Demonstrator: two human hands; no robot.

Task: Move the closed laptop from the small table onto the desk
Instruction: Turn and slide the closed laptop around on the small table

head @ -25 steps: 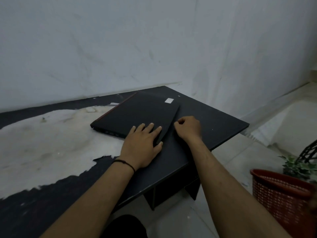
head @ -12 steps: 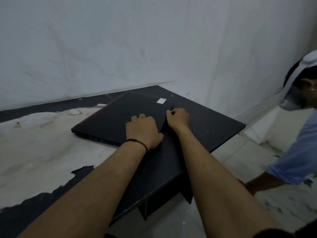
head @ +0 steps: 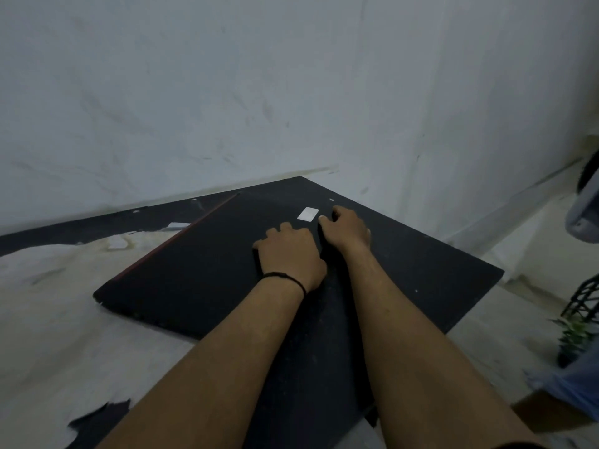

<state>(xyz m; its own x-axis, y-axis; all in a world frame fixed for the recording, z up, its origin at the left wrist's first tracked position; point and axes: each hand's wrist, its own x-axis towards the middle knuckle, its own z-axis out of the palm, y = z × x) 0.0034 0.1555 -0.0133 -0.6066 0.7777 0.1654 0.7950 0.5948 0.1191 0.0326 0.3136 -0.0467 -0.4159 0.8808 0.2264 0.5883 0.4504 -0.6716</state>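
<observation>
The closed black laptop (head: 201, 270) lies flat on the dark desk (head: 421, 270), with a red strip along its far left edge and a white sticker (head: 308, 214) near its far right corner. My left hand (head: 290, 254) rests on the lid beside the right edge, fingers curled under. Just to its right, my right hand (head: 345, 230) is curled against the laptop's right edge by the sticker. Both forearms reach in from the bottom and hide the laptop's near right corner.
A peeling white covering (head: 64, 319) spreads over the desk's left part. The white wall (head: 291, 92) stands right behind the desk. At the right edge are part of another person in a blue sleeve (head: 577, 384) and a small plant on a dark stand (head: 580, 319).
Both hands have slid farther along the laptop's right side toward the sticker, and the left hand's fingers curled in. The view moved closer; the other person is mostly out of frame.
</observation>
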